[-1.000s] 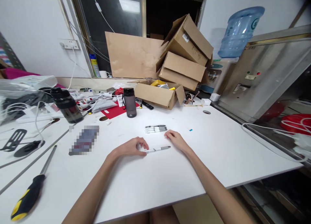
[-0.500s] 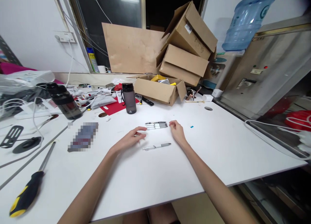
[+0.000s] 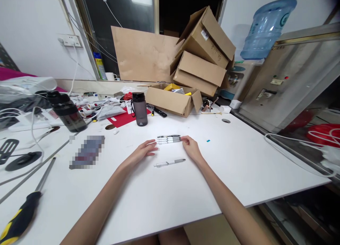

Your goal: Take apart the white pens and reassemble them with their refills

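Observation:
Several slim pens (image 3: 168, 139) lie side by side in a tight row, white and clear with grey grip ends pointing right and a darker one at the back. My left hand (image 3: 143, 153) is beside their left ends, fingers apart and holding nothing. At the row's right ends is my right hand (image 3: 191, 147), its fingers curled in, the fingertips at or against the pen tips; I see nothing inside them. One more clear-and-grey pen (image 3: 170, 163) rests by itself nearer to me, between my forearms, untouched.
A screwdriver (image 3: 29, 206) and a blurred-out flat object (image 3: 87, 152) lie on the left. Behind stand a dark bottle (image 3: 140, 109), a second bottle (image 3: 67, 112) and an open carton (image 3: 167, 100). A small blue scrap (image 3: 208, 141) is right of my hand.
My right hand has come slightly closer to the pens' right ends. My left hand stays by their left ends. The whole view has shifted a little.

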`<control>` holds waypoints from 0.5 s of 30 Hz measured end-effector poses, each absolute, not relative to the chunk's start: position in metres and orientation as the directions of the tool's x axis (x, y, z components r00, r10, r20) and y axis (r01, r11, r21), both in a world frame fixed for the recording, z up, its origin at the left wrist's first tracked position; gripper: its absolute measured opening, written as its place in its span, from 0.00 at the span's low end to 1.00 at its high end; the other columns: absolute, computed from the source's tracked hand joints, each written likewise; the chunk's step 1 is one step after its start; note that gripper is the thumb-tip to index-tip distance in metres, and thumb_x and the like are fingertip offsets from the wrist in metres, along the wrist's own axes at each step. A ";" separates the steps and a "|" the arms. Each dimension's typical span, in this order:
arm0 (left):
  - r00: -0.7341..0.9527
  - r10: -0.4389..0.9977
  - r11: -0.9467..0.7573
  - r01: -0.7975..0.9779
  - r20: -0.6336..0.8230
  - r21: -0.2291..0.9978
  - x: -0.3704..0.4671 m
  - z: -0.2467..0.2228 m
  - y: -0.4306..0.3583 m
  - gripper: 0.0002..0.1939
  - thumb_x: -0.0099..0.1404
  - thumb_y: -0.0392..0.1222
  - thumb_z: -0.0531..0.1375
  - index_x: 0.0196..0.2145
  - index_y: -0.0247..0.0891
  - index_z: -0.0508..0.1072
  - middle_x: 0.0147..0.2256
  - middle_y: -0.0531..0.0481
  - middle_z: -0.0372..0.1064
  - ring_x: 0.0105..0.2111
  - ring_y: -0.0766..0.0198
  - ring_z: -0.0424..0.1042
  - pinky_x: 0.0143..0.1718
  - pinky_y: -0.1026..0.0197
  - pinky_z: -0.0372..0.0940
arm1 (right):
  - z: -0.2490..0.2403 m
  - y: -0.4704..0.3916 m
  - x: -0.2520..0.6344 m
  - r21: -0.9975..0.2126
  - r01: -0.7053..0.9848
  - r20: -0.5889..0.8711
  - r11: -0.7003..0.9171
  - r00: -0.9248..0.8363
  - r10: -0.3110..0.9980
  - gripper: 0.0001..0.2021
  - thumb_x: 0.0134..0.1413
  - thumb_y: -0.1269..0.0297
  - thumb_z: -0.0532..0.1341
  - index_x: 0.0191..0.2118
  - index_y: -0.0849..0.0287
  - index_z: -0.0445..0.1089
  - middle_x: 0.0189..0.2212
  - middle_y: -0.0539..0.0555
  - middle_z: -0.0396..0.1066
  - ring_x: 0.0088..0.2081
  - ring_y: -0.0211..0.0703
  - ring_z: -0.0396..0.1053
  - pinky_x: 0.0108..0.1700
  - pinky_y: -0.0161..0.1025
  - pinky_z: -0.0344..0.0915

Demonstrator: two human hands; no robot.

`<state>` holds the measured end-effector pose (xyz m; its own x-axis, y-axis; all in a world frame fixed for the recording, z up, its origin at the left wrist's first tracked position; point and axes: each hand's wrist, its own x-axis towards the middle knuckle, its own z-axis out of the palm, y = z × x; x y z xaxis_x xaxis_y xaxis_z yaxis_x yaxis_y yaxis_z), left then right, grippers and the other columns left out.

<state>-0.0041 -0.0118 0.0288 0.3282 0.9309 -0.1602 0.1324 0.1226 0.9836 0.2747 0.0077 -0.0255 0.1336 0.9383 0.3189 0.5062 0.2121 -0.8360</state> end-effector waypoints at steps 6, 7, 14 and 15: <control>0.313 0.949 0.023 0.075 -0.046 0.997 -0.003 0.032 -0.014 0.26 0.67 0.54 0.61 0.58 0.41 0.71 0.65 0.41 0.64 0.62 0.49 0.67 0.57 0.51 0.69 | -0.021 0.005 0.266 -0.847 0.420 0.426 0.325 0.173 0.888 0.13 0.51 0.70 0.58 0.43 0.58 0.74 0.44 0.56 0.71 0.38 0.42 0.73 0.48 0.43 0.72; 0.314 0.949 -0.009 0.061 -0.010 0.998 -0.002 0.033 -0.014 0.25 0.67 0.54 0.61 0.57 0.42 0.72 0.66 0.43 0.62 0.63 0.49 0.65 0.58 0.51 0.69 | -0.020 0.004 0.264 -0.846 0.412 0.437 0.339 0.171 0.883 0.13 0.51 0.69 0.59 0.43 0.57 0.74 0.44 0.56 0.70 0.37 0.42 0.72 0.47 0.43 0.72; 0.284 0.957 -0.077 0.066 0.055 0.995 0.000 0.029 -0.013 0.28 0.65 0.53 0.63 0.59 0.42 0.70 0.63 0.42 0.66 0.63 0.49 0.65 0.61 0.50 0.64 | -0.013 -0.006 0.259 -0.788 0.496 0.453 0.365 0.067 0.889 0.09 0.57 0.60 0.63 0.40 0.56 0.78 0.38 0.54 0.67 0.35 0.42 0.67 0.42 0.40 0.68; 0.269 0.962 -0.081 0.091 0.054 0.993 0.001 0.027 -0.013 0.28 0.64 0.53 0.64 0.59 0.42 0.69 0.61 0.41 0.68 0.61 0.49 0.67 0.60 0.50 0.65 | -0.011 -0.008 0.258 -0.777 0.505 0.455 0.377 0.037 0.890 0.09 0.59 0.59 0.62 0.40 0.56 0.77 0.38 0.54 0.68 0.35 0.43 0.67 0.42 0.40 0.66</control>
<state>0.0007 -0.0128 0.0270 0.2686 0.9617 0.0540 0.0914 -0.0812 0.9925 0.2584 -0.0076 -0.0110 0.0374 0.8895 0.4554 0.5046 0.3765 -0.7769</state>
